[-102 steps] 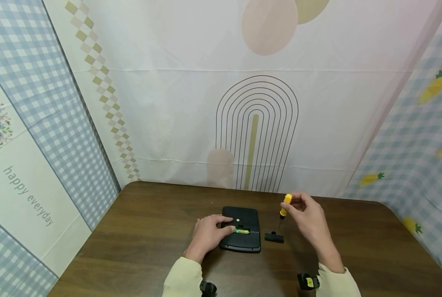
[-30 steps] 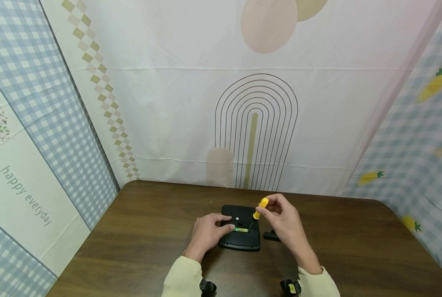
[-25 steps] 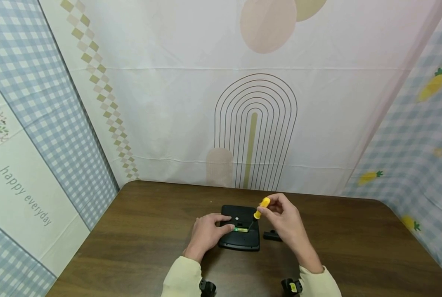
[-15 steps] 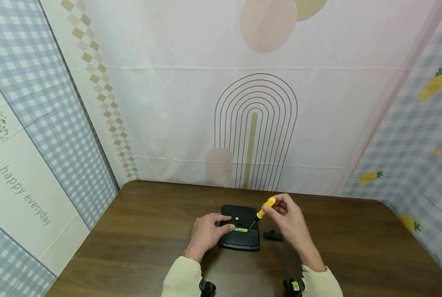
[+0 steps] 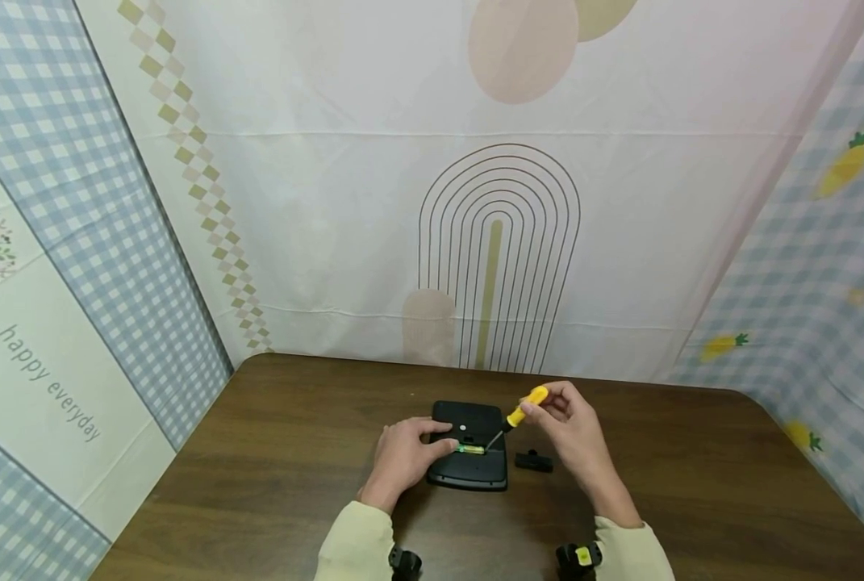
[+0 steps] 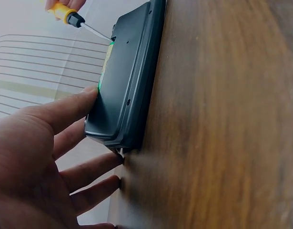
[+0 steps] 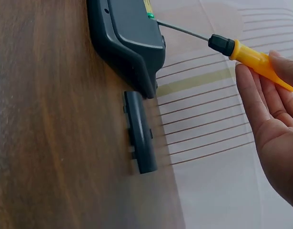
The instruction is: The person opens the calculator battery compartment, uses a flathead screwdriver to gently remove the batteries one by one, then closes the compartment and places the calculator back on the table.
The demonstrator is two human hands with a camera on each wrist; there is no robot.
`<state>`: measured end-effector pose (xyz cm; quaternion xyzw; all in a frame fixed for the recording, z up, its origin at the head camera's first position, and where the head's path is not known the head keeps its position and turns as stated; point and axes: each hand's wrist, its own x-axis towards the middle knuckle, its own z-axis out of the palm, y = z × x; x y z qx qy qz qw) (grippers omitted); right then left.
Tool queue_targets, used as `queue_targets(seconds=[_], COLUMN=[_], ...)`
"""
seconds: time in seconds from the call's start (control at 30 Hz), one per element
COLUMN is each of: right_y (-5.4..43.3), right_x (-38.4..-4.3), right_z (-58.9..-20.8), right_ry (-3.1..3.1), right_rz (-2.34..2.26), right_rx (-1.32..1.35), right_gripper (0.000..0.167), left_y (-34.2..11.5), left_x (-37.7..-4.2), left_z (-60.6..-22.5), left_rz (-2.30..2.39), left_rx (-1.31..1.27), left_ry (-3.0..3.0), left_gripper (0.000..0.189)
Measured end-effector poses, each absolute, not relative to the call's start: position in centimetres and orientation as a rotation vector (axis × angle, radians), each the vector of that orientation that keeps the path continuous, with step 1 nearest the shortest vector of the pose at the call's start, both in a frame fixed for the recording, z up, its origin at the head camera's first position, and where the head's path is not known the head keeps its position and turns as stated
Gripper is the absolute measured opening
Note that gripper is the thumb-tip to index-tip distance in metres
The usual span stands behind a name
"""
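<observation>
A black flat device, perhaps a calculator or small scale, lies back up on the table, its battery slot uncovered. In that slot sits a green and yellow battery. My left hand rests on the device's left side, thumb at the battery's left end and fingers fairly straight. My right hand holds a screwdriver by its yellow handle, between thumb and fingers. The metal shaft slants down left, its tip at the battery's right end. Close by the device's right side lies the small black battery cover.
The brown wooden table has rounded far corners. Behind it hangs a pale patterned cloth, with blue checked cloth on the right. Each wrist carries a small black camera.
The screwdriver has come from above the battery cover to the battery's right end. During the last second its handle has tilted lower and rightward with my right hand. My left hand stays put.
</observation>
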<state>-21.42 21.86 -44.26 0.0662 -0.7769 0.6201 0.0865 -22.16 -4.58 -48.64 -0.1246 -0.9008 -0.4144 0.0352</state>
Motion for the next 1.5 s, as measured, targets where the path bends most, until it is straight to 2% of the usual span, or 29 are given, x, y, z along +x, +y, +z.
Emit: queue_targets(seconds=[0.53, 0.9, 1.13, 1.5], right_y=[23.9, 24.2, 23.7, 20.6], right_x=[-22.4, -22.6, -22.5, -21.2], right_z=[-47.0, -47.6, -46.6, -43.1], right_ry=[-2.158, -2.025, -2.095, -2.331], right_rz=[2.197, 2.346, 2.263, 1.819], right_rx=[-0.035, -0.076, -0.018, 0.145], right_gripper=[0.044, 0.042, 0.045, 0.032], left_y=[-4.7, -4.6, -4.7, -4.6], left_x=[-22.1, -22.1, -22.1, -22.2], left_z=[-48.6, -48.5, -48.6, -48.7], left_rz=[-1.284, -1.291, -1.294, -1.295], left_rx=[-0.384, -0.382, -0.384, -0.371], left_ry=[-2.763, -2.761, -2.755, -2.76], left_gripper=[0.032, 0.032, 0.031, 0.032])
